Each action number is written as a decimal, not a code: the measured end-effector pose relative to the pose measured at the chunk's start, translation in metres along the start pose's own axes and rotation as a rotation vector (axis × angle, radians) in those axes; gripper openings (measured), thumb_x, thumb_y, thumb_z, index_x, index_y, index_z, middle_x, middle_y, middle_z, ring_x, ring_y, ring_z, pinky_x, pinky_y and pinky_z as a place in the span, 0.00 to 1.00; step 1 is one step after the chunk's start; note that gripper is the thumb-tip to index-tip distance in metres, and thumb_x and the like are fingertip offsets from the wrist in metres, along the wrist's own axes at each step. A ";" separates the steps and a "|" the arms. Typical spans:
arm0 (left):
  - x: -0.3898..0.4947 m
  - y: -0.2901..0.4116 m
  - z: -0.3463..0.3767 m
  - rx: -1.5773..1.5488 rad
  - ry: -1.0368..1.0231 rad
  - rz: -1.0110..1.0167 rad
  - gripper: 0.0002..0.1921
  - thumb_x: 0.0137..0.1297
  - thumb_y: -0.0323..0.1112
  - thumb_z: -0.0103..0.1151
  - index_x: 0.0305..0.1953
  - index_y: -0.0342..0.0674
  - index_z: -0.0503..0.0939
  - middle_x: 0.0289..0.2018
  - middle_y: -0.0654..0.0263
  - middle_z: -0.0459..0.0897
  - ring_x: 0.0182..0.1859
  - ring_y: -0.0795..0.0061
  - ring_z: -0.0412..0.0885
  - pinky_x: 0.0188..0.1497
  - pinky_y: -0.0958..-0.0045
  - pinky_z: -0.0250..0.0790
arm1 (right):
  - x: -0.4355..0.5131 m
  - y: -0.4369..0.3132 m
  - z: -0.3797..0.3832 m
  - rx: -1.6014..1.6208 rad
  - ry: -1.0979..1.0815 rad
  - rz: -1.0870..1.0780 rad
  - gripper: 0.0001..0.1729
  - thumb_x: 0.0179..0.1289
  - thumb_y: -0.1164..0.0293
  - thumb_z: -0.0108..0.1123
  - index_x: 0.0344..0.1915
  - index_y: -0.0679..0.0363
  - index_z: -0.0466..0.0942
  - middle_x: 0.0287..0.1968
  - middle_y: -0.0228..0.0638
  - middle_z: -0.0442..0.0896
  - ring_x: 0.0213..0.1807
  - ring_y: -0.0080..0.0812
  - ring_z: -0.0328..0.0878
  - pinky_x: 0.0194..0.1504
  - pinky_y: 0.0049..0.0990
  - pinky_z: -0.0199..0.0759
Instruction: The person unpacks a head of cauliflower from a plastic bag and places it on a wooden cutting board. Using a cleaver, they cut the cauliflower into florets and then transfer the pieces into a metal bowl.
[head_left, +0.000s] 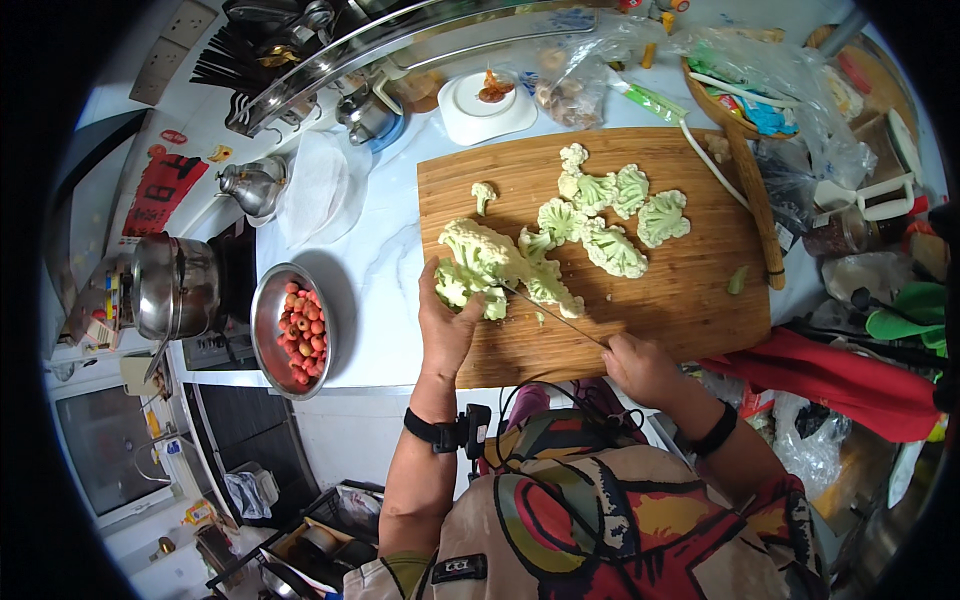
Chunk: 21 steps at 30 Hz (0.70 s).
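Observation:
On a wooden cutting board (675, 300) lies a large piece of cauliflower (480, 251), held at its near left side by my left hand (448, 322). My right hand (641, 367) grips the handle end of a kitchen knife (559, 319), whose thin blade points up and left. The blade's far end meets the cauliflower, where its tip is hidden. Cut cauliflower florets (596, 193) are spread over the middle of the board. One small floret (484, 196) lies apart, above the large piece. A scrap of green stem (737, 280) rests near the board's right side.
A metal bowl of red lychee-like fruits (271, 352) stands left of the board, near the counter edge. Beyond the board are a white square dish (454, 120) and a plastic bag (570, 97). A wooden-handled tool (757, 210) lies over the board's right edge. A steel pot (169, 285) stands far left.

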<state>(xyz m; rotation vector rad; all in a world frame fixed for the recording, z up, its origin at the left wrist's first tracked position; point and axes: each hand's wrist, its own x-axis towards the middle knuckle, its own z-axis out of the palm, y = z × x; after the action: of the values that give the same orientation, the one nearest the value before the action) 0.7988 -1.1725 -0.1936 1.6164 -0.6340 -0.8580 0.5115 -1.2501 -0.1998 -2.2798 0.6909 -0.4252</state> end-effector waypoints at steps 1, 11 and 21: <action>0.000 0.000 0.001 0.023 -0.008 0.027 0.39 0.61 0.18 0.61 0.70 0.32 0.52 0.58 0.50 0.72 0.57 0.65 0.75 0.58 0.69 0.73 | 0.003 0.002 -0.002 0.003 -0.004 -0.015 0.11 0.66 0.67 0.59 0.34 0.61 0.70 0.26 0.44 0.77 0.26 0.51 0.79 0.27 0.45 0.73; -0.002 0.001 0.004 0.063 0.007 0.032 0.38 0.59 0.15 0.59 0.69 0.35 0.53 0.57 0.52 0.69 0.55 0.65 0.75 0.55 0.70 0.74 | 0.026 -0.009 0.002 -0.107 -0.043 -0.044 0.11 0.65 0.68 0.61 0.33 0.61 0.70 0.25 0.45 0.78 0.24 0.49 0.80 0.25 0.43 0.74; 0.000 -0.010 0.010 0.381 0.056 0.197 0.39 0.57 0.14 0.57 0.68 0.37 0.52 0.57 0.51 0.66 0.55 0.64 0.75 0.54 0.70 0.74 | 0.044 -0.015 -0.012 -0.105 -0.152 -0.001 0.11 0.68 0.67 0.58 0.35 0.65 0.70 0.22 0.49 0.79 0.22 0.52 0.79 0.24 0.45 0.74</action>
<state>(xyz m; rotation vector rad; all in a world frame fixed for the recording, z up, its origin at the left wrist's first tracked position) 0.7900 -1.1766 -0.2039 1.8713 -0.9418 -0.5678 0.5466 -1.2736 -0.1757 -2.3824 0.6481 -0.2181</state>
